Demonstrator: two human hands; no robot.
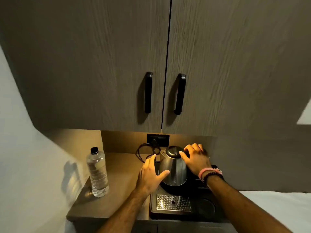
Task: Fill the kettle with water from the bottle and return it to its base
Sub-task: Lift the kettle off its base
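Observation:
A steel kettle (174,167) with a black lid stands on its round black base (165,187), which sits on a black tray (202,214). My right hand (195,158) wraps the kettle's black handle on the right side. My left hand (151,172) rests flat against the kettle's left side, fingers spread and thumb on the steel. A clear plastic water bottle (97,174) with a black cap stands upright on the counter, well to the left of the kettle. Its cap is on.
A perforated metal drip grate (173,203) lies at the tray's front. A black cord (143,152) runs from behind the kettle to a wall socket (158,139). Two cabinet doors with black handles (148,92) hang low overhead. A wall borders the counter on the left.

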